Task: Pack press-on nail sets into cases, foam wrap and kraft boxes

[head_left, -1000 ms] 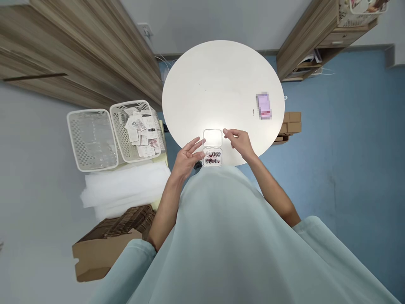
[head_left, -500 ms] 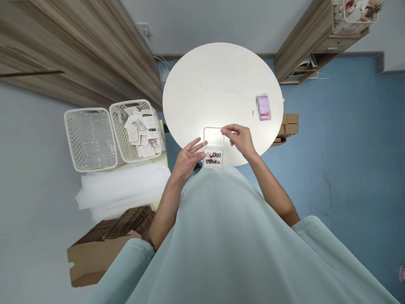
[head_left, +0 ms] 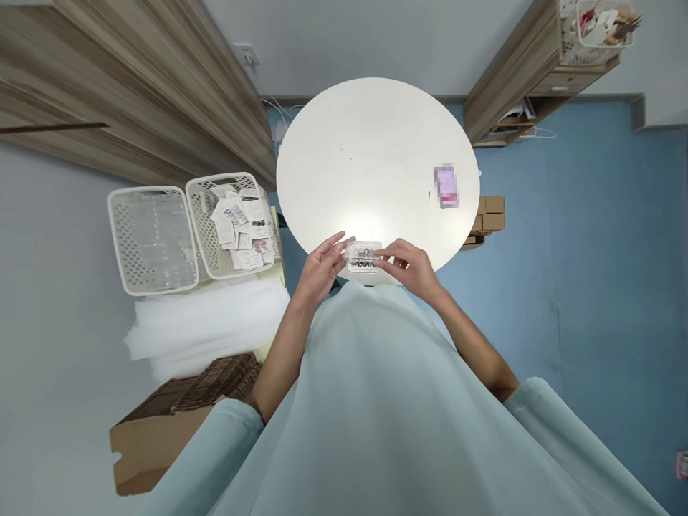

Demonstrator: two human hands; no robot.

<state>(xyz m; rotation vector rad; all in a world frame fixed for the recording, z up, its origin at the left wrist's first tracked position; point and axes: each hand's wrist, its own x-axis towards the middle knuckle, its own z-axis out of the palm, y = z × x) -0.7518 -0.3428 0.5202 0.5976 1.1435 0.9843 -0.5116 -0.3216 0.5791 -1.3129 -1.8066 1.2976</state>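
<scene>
A small clear plastic case (head_left: 365, 266) lies at the near edge of the round white table. Its transparent lid is folded over most of the way, and two rows of small dark and red pieces, looking like press-on nails, show through it. My right hand (head_left: 411, 266) pinches the lid and the right side of the case between thumb and fingers. At the left end, my left hand (head_left: 321, 269) holds the case, its forefinger stretched out past the back corner. How firmly its thumb presses is hard to see.
A pixelated purple item (head_left: 447, 185) lies on the table (head_left: 376, 129) at right. To the left stand a white basket (head_left: 215, 247) of printed cards, another basket (head_left: 153, 287) of clear plastic pieces, white sheets (head_left: 209, 319) and a cardboard box (head_left: 155, 448). Brown cartons (head_left: 491, 215) sit beyond the table's right edge.
The lid, standing open before, has swung toward me and down over the small pieces. My right hand has come down toward me with it; my left hand stays at the case's left end.
</scene>
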